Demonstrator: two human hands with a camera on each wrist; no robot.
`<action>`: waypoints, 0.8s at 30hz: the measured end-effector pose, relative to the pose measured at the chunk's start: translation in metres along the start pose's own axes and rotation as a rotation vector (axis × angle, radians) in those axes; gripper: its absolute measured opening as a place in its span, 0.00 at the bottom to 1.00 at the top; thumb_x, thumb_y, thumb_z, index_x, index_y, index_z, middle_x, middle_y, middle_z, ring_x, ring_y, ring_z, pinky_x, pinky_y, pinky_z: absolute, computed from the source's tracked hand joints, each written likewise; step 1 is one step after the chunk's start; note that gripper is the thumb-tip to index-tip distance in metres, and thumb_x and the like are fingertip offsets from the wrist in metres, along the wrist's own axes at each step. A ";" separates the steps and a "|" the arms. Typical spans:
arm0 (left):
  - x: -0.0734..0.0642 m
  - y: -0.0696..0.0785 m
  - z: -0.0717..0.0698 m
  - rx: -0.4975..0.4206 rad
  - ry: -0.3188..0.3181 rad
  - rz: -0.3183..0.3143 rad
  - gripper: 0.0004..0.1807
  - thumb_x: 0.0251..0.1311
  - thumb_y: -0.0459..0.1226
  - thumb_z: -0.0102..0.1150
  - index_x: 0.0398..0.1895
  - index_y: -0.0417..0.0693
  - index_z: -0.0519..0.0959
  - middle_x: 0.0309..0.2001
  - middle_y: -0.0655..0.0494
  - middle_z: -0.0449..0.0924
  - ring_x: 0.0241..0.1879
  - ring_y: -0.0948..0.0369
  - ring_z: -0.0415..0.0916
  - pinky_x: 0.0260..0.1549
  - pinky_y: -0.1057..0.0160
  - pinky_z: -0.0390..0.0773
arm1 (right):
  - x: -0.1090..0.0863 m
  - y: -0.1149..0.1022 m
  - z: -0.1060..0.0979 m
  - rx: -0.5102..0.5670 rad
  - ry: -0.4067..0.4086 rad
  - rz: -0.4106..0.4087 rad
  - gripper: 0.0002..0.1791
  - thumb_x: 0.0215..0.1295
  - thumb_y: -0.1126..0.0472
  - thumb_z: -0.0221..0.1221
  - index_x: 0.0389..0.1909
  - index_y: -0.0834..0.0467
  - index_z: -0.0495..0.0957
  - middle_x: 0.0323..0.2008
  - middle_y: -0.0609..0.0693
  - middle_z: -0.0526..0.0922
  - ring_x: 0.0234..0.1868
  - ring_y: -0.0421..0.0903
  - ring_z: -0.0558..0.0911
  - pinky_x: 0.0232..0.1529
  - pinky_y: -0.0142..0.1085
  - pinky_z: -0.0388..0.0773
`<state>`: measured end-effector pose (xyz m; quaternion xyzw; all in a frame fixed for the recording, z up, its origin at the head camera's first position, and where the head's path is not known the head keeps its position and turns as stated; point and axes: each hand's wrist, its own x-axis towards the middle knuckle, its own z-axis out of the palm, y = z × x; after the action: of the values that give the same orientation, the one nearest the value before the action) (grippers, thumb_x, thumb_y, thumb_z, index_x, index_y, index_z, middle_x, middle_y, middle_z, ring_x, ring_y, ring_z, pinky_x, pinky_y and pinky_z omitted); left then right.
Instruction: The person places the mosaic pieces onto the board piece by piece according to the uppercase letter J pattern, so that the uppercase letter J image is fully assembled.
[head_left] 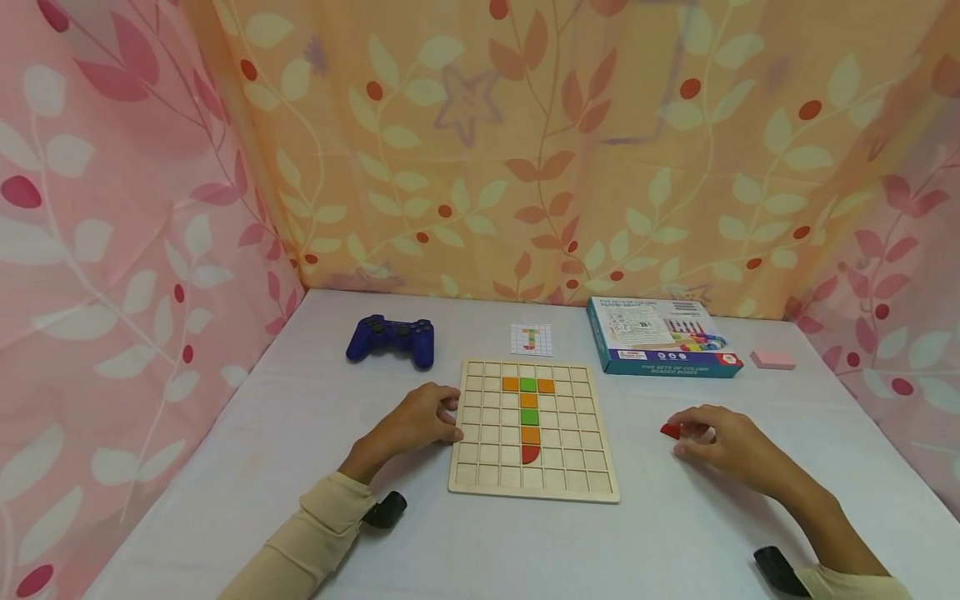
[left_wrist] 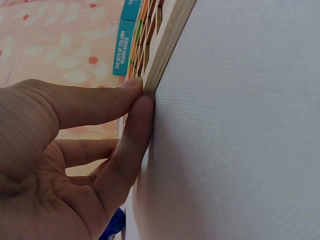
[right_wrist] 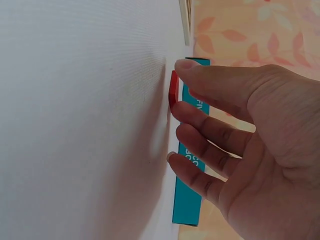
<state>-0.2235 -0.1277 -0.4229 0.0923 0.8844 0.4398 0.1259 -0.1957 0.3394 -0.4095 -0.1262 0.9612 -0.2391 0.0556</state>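
A wooden grid board (head_left: 570, 479) lies on the white table. Orange and green square tiles (head_left: 528, 400) form a T in its cells, with a red rounded tile (head_left: 531, 454) at the foot of the stem. My left hand (head_left: 422, 419) pinches the board's left edge between thumb and index finger, as the left wrist view shows up close. To the right of the board, my right hand (head_left: 723, 437) holds a small red tile (right_wrist: 173, 92) between thumb and index finger, low over the cloth. The other fingers of that hand are loosely bent.
Behind the board lies a small pattern card (head_left: 521, 340) showing a similar T. A blue game controller (head_left: 392, 337) sits at the back left. At the back right are a teal-sided box (head_left: 660, 368) and a pink block (head_left: 772, 359). Patterned curtains (head_left: 465, 167) surround the table.
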 end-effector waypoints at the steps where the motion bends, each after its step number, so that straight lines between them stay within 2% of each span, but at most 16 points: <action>1: 0.000 0.000 0.000 -0.001 0.000 0.001 0.39 0.54 0.26 0.79 0.71 0.30 0.74 0.53 0.48 0.80 0.45 0.60 0.83 0.41 0.63 0.87 | 0.001 0.000 0.000 0.001 -0.002 -0.003 0.18 0.65 0.56 0.73 0.54 0.57 0.87 0.45 0.48 0.87 0.45 0.47 0.80 0.41 0.32 0.83; 4: 0.001 -0.001 0.000 -0.007 0.001 0.002 0.39 0.54 0.26 0.79 0.71 0.30 0.74 0.53 0.48 0.80 0.44 0.60 0.83 0.40 0.63 0.87 | 0.004 -0.001 0.000 0.001 -0.006 -0.005 0.20 0.64 0.56 0.74 0.55 0.58 0.86 0.46 0.49 0.87 0.47 0.49 0.80 0.47 0.42 0.87; 8: 0.001 -0.001 0.000 -0.015 0.002 0.000 0.39 0.53 0.25 0.79 0.71 0.30 0.74 0.54 0.48 0.80 0.44 0.60 0.83 0.40 0.63 0.87 | 0.009 -0.002 0.001 -0.010 -0.009 -0.014 0.24 0.63 0.56 0.75 0.58 0.60 0.85 0.46 0.50 0.87 0.49 0.50 0.81 0.51 0.53 0.87; 17: 0.001 -0.002 0.000 -0.017 -0.001 0.000 0.40 0.53 0.26 0.79 0.71 0.30 0.74 0.53 0.48 0.80 0.44 0.60 0.83 0.40 0.63 0.87 | 0.019 -0.009 0.004 0.025 -0.036 -0.030 0.23 0.63 0.58 0.74 0.58 0.58 0.86 0.46 0.49 0.87 0.49 0.50 0.82 0.52 0.53 0.87; 24: 0.002 -0.002 0.000 -0.004 -0.002 0.000 0.39 0.54 0.26 0.79 0.71 0.30 0.74 0.53 0.48 0.80 0.44 0.60 0.83 0.40 0.63 0.87 | 0.023 -0.010 0.003 -0.001 -0.058 -0.018 0.21 0.62 0.62 0.74 0.56 0.61 0.86 0.47 0.52 0.88 0.49 0.52 0.83 0.53 0.54 0.86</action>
<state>-0.2250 -0.1281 -0.4247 0.0921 0.8834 0.4417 0.1269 -0.2147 0.3235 -0.4086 -0.1419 0.9581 -0.2352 0.0810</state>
